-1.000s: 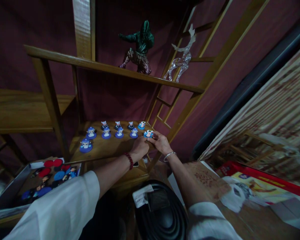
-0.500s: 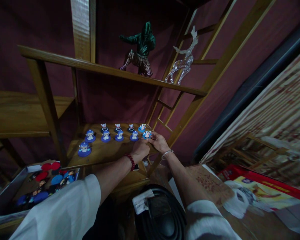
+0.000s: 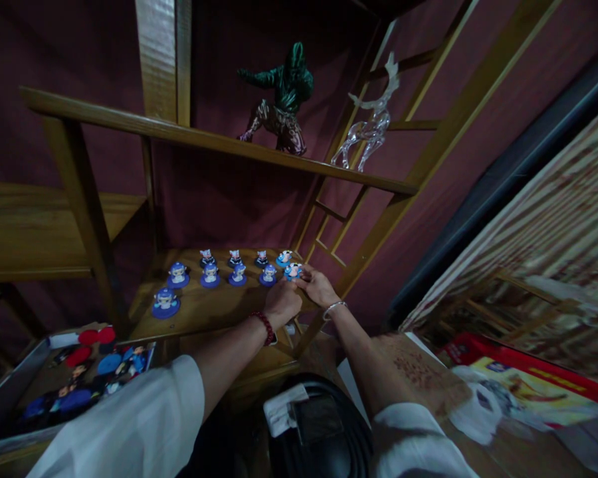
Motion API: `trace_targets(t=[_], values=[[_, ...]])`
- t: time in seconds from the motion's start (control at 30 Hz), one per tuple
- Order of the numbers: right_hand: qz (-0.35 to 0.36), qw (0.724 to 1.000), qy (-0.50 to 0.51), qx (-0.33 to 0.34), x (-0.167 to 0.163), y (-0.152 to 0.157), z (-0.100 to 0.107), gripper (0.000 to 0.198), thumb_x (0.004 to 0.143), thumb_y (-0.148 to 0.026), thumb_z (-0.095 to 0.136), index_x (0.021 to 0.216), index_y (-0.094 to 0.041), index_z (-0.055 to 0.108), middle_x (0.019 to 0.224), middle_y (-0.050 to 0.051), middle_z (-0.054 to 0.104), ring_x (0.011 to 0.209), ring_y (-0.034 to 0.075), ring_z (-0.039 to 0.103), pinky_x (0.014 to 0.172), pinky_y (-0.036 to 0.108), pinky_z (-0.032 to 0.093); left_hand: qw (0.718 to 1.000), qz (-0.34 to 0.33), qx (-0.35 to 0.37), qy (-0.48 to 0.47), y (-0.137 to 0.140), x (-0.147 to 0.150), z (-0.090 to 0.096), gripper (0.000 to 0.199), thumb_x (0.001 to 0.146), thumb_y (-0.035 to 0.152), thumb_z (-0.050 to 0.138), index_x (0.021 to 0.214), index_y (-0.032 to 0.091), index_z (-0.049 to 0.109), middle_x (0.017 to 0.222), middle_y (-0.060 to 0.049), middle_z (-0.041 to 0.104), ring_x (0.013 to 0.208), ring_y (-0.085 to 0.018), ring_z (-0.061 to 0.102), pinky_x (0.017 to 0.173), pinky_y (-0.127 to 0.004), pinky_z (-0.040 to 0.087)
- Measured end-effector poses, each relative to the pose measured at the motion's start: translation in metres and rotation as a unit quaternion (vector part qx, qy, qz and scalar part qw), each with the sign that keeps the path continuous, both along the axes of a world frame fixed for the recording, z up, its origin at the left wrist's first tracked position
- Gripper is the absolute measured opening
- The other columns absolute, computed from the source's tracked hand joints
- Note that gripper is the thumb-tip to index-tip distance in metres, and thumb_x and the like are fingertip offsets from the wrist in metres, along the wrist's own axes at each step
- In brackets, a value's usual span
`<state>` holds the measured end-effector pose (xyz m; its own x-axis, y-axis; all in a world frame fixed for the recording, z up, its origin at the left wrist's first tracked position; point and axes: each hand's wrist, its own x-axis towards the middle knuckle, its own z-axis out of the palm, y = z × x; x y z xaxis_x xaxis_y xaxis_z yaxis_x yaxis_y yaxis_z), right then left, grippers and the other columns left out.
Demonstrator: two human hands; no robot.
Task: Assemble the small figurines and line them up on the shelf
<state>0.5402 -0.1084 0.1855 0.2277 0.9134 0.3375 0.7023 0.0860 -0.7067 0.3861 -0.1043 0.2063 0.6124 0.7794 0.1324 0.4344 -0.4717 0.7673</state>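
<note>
At the right end of a wooden shelf [image 3: 194,309], both my hands meet at a small figurine [image 3: 293,270] on a light-blue base. My right hand [image 3: 319,287] pinches its right side with the fingertips. From the front, my left hand [image 3: 283,302] reaches in with curled fingers close to the base; its fingertips are partly hidden. Just behind stands a similar light-blue figurine [image 3: 284,257]. Leftward runs a row of purple-based figurines, the nearest one [image 3: 268,275] beside my left hand. Several small dark-based figurines [image 3: 234,257] line the back.
A box [image 3: 54,342] of mixed figurines sits lower left. Overhead, an upper shelf [image 3: 204,138] bears a green statue [image 3: 290,86] and a clear deer ornament [image 3: 369,126]. Slanted wooden posts [image 3: 373,242] border the right side. Below me lies a black coiled cable [image 3: 349,431].
The view has shifted slightly. Both hands stay at the same light-blue-based figurine, which has hardly moved.
</note>
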Motion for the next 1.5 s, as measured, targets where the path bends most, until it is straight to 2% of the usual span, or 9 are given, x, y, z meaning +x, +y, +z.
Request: trace_targets(t=[0.23, 0.47, 0.63, 0.97, 1.27, 1.5], values=[[0.003, 1.000, 0.018, 0.017, 0.007, 0.005, -0.010, 0.035, 0.067, -0.025, 0.061, 0.101, -0.019, 0.054, 0.094, 0.002, 0.062, 0.085, 0.013, 0.057, 0.083, 0.030, 0.045, 0.999, 0.004, -0.041, -0.001, 0.001, 0.003, -0.002, 0.026, 0.069, 0.011, 0.051, 0.089, 0.019, 0.064, 0.093, -0.003, 0.063, 0.076, -0.014, 0.059, 0.065, -0.020, 0.045], [0.016, 0.999, 0.051, 0.009, 0.002, 0.003, -0.006, 0.052, 0.066, -0.019, 0.062, 0.115, -0.021, 0.046, 0.096, 0.001, 0.061, 0.088, 0.012, 0.057, 0.088, 0.030, 0.043, 1.000, 0.008, -0.022, -0.003, -0.003, -0.002, 0.000, 0.028, 0.069, 0.010, 0.046, 0.089, 0.017, 0.064, 0.097, -0.003, 0.062, 0.076, -0.012, 0.060, 0.064, -0.018, 0.045], [0.021, 0.998, 0.052, -0.003, -0.003, -0.002, 0.001, 0.051, 0.067, -0.018, 0.061, 0.116, -0.021, 0.046, 0.098, 0.002, 0.060, 0.090, 0.012, 0.057, 0.090, 0.030, 0.042, 1.000, 0.014, -0.006, -0.005, -0.005, -0.003, 0.002, 0.032, 0.069, 0.010, 0.046, 0.094, 0.018, 0.064, 0.101, -0.003, 0.061, 0.081, -0.014, 0.059, 0.069, -0.019, 0.045], [0.039, 0.998, 0.045, -0.001, -0.003, -0.002, -0.001, 0.051, 0.068, -0.017, 0.059, 0.117, -0.023, 0.046, 0.101, 0.002, 0.059, 0.090, 0.013, 0.057, 0.088, 0.031, 0.043, 0.999, 0.029, 0.024, -0.003, -0.009, -0.003, 0.003, 0.033, 0.072, 0.010, 0.043, 0.097, 0.017, 0.063, 0.107, -0.006, 0.059, 0.100, -0.018, 0.053, 0.085, -0.025, 0.041], [0.008, 1.000, -0.023, 0.000, -0.005, -0.004, 0.002, 0.052, 0.065, -0.013, 0.059, 0.115, -0.023, 0.049, 0.097, 0.002, 0.062, 0.089, 0.015, 0.057, 0.086, 0.031, 0.044, 1.000, 0.019, -0.008, -0.013, -0.007, -0.005, 0.002, 0.030, 0.072, 0.012, 0.046, 0.097, 0.021, 0.062, 0.099, -0.003, 0.062, 0.089, -0.016, 0.058, 0.077, -0.024, 0.046], [-0.029, 1.000, -0.012, -0.002, -0.006, -0.004, 0.002, 0.054, 0.063, -0.006, 0.050, 0.115, -0.022, 0.050, 0.091, 0.000, 0.063, 0.085, 0.013, 0.059, 0.086, 0.028, 0.045, 0.999, 0.012, -0.045, -0.004, -0.006, -0.005, 0.004, 0.024, 0.071, 0.011, 0.046, 0.090, 0.017, 0.061, 0.098, -0.005, 0.062, 0.073, -0.014, 0.062, 0.064, -0.022, 0.048]])
